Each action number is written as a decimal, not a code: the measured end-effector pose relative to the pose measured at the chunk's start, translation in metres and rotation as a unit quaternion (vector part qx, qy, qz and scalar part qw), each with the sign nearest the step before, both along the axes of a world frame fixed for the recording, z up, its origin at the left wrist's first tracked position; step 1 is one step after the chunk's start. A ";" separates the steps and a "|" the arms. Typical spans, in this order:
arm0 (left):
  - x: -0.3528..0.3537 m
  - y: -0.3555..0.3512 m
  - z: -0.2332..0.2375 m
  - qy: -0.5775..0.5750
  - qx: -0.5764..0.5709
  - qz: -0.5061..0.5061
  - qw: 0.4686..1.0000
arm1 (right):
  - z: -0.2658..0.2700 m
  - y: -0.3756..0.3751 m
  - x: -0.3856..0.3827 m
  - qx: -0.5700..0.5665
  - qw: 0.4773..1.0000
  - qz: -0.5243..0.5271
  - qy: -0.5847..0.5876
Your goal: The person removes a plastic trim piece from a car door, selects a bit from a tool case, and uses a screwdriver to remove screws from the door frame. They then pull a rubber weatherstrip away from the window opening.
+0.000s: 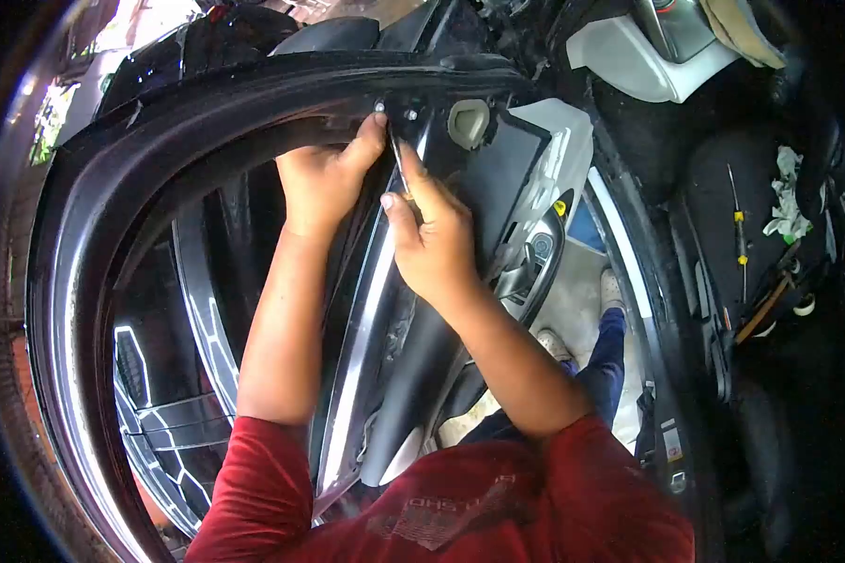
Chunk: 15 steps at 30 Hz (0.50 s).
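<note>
My left hand (pixel 333 174) is at the upper corner of the black car door frame (pixel 197 127), its thumb raised against a small bolt (pixel 379 108) and its other fingers hidden behind the frame. Just right of it, my right hand (pixel 427 211) pinches a thin metal tool (pixel 398 159) between thumb and fingers, with the tool's tip pointing up toward the frame. A second bolt (pixel 412 115) shows near the tip. Beside my right hand lies the door's inner panel (pixel 498 178), with a grey-white trim piece (pixel 565 141) along its edge.
A yellow-and-black screwdriver (pixel 741 235) and a crumpled pale glove (pixel 787 202) lie on the dark car interior at the right. A white plastic part (pixel 629 61) is at the upper right. My shoe (pixel 611 289) stands on the floor below the door opening.
</note>
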<state>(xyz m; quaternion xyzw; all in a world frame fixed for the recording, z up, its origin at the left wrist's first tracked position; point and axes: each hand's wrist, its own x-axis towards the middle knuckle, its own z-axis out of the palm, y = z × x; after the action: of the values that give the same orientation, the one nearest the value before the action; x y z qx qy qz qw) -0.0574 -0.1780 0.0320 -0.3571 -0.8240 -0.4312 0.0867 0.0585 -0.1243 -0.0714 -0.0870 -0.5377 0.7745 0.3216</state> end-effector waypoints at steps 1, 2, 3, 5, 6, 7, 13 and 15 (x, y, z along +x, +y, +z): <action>-0.001 0.000 0.000 0.006 0.000 -0.001 1.000 | 0.002 0.001 0.000 0.035 0.999 -0.021 -0.006; -0.001 -0.001 0.000 0.006 0.002 -0.002 1.000 | 0.003 0.002 0.000 0.070 0.997 -0.043 -0.012; 0.000 0.000 -0.001 -0.011 0.002 0.012 1.000 | 0.002 0.002 0.000 0.072 0.996 -0.044 -0.011; 0.003 0.004 0.000 -0.029 0.003 0.026 0.999 | -0.001 0.002 0.001 0.028 1.000 0.002 -0.004; 0.004 0.008 0.002 0.005 -0.029 0.031 0.999 | -0.002 0.001 0.002 0.029 1.000 0.002 -0.005; 0.005 0.011 0.003 0.039 -0.060 0.035 0.997 | -0.002 -0.001 0.004 -0.047 0.997 0.059 -0.014; 0.010 0.020 0.001 0.013 0.013 0.024 1.000 | 0.001 0.003 0.037 -0.147 0.975 0.139 -0.095; 0.011 0.023 -0.003 -0.006 0.030 0.031 0.999 | 0.002 0.013 0.050 -0.182 0.970 0.138 -0.080</action>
<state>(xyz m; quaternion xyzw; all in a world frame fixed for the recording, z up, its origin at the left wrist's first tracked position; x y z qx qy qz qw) -0.0465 -0.1546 0.0288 -0.3261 -0.8219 -0.4550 0.1050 0.1088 -0.1115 -0.0692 -0.1310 -0.4184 0.8867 0.1466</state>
